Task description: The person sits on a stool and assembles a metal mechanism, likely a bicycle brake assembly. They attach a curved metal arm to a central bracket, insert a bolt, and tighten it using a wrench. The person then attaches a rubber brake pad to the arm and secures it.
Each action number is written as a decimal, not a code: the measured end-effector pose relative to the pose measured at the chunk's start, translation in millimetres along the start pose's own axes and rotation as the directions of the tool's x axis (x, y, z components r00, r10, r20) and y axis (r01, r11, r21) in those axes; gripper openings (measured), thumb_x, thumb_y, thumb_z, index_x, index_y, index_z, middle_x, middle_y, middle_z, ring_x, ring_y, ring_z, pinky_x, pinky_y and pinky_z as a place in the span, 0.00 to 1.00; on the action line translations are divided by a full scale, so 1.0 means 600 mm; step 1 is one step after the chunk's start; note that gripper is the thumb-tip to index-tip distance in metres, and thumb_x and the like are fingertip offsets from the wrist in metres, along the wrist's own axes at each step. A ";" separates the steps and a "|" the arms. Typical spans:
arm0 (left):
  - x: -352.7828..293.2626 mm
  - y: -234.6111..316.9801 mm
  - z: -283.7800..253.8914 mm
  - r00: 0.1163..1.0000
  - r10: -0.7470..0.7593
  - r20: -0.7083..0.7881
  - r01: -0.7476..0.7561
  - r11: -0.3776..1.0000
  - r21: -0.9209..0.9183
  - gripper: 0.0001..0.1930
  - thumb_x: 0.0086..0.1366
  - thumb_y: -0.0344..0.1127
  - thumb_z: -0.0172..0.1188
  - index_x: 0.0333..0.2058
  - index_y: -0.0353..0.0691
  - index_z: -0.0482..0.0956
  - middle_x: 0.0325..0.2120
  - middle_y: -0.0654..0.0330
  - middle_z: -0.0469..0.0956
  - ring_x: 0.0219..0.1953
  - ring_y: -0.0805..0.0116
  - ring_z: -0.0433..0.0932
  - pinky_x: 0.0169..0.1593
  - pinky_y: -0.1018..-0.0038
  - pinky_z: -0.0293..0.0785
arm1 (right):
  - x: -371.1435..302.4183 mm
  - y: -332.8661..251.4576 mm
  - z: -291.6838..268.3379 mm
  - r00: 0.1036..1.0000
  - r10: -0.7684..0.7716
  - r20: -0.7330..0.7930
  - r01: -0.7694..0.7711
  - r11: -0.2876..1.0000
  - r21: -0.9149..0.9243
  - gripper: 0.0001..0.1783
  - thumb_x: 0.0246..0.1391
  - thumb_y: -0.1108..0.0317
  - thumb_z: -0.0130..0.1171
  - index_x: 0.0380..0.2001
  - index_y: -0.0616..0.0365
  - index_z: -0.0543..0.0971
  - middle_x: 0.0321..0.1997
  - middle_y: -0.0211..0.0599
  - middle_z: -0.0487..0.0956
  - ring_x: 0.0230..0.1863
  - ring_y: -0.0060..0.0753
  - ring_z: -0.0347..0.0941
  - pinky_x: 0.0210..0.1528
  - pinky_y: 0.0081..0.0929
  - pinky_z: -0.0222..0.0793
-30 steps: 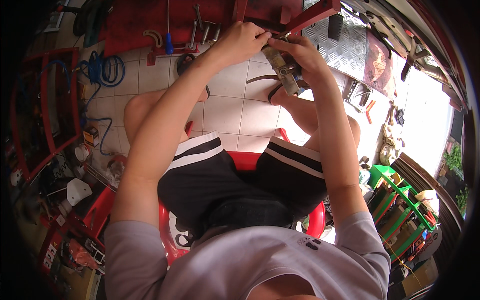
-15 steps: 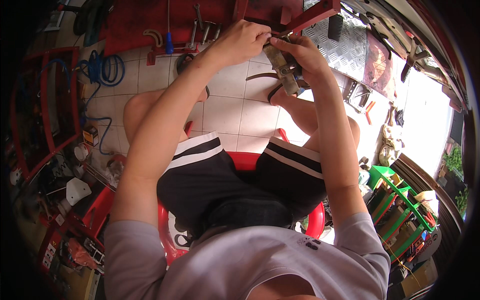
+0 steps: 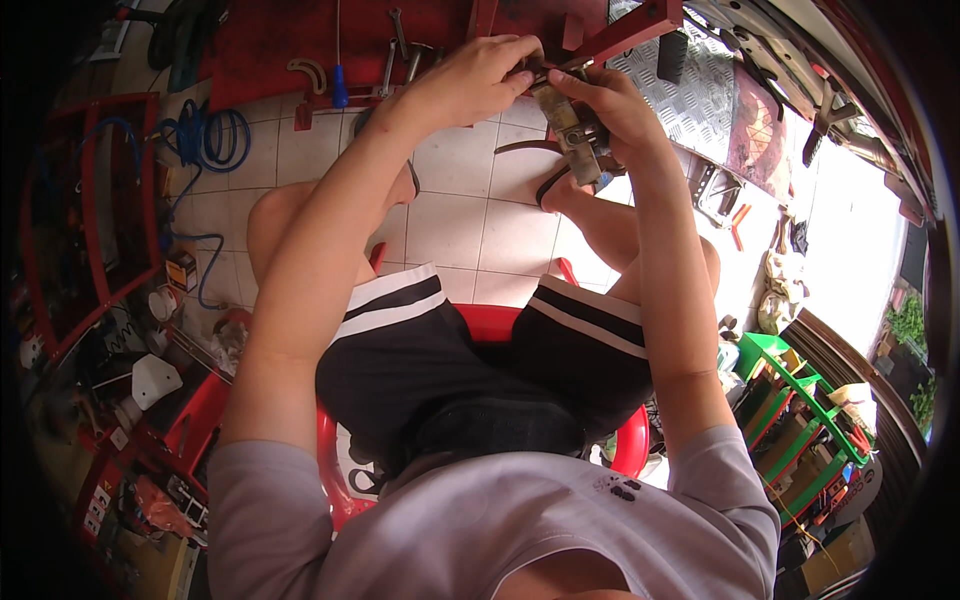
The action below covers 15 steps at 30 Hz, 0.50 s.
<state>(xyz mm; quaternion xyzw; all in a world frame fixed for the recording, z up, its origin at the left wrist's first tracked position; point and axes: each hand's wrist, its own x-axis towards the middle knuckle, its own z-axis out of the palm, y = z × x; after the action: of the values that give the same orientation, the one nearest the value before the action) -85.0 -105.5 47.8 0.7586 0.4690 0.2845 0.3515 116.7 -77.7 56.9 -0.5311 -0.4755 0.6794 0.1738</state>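
My right hand (image 3: 622, 108) is closed around a grimy, elongated metal part (image 3: 568, 125), its thumb across the upper end. The part is grey-brown with cylindrical bosses and hangs tilted, its lower end toward my right foot. At its upper end, my left hand (image 3: 490, 78) has its fingers curled and thumb close to the index finger. Whatever sits in that pinch is too small and dark to make out. Just beyond both hands rises a red metal frame (image 3: 620, 35).
A red bench (image 3: 270, 50) carries spanners (image 3: 388, 68) and a blue-handled screwdriver (image 3: 340, 88). A coiled blue hose (image 3: 205, 135) lies on the tiled floor. A green rack (image 3: 800, 390) stands at right, a red shelf frame (image 3: 95, 220) at left. I sit on a red chair (image 3: 632, 440).
My left fingers have lifted and parted slightly from the part's upper end. The metal part has shifted a little right and up with my right hand.
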 end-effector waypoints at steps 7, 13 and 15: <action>0.005 0.000 0.010 0.993 -0.067 0.100 0.090 0.966 -0.243 0.14 0.66 0.31 0.48 0.50 0.42 0.67 0.41 0.58 0.74 0.45 0.65 0.74 0.48 0.70 0.69 | -0.015 -0.019 -0.011 1.000 0.009 0.009 -0.010 1.000 0.020 0.25 0.45 0.54 0.65 0.37 0.67 0.78 0.29 0.38 0.77 0.28 0.26 0.72 0.31 0.23 0.67; 0.017 -0.002 0.008 0.979 -0.061 0.193 0.152 0.850 -0.504 0.08 0.67 0.33 0.48 0.44 0.44 0.69 0.38 0.66 0.72 0.44 0.77 0.71 0.49 0.78 0.68 | -0.019 -0.020 -0.021 0.999 -0.008 0.048 0.004 0.996 0.093 0.22 0.46 0.56 0.62 0.37 0.65 0.79 0.29 0.37 0.77 0.29 0.25 0.71 0.30 0.22 0.67; 0.017 -0.001 0.009 0.971 -0.096 0.220 0.208 0.794 -0.571 0.06 0.67 0.34 0.50 0.42 0.44 0.69 0.37 0.67 0.72 0.44 0.78 0.71 0.50 0.79 0.66 | -0.020 -0.020 -0.019 0.999 -0.010 0.050 0.003 0.989 0.149 0.21 0.47 0.56 0.61 0.37 0.63 0.79 0.29 0.36 0.77 0.28 0.24 0.71 0.30 0.22 0.67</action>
<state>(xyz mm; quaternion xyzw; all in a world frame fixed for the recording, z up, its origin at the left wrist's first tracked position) -76.9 -97.4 45.1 0.5939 0.3834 0.3171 0.6322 128.1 -75.3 73.6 -0.4977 -0.4295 0.7257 0.2030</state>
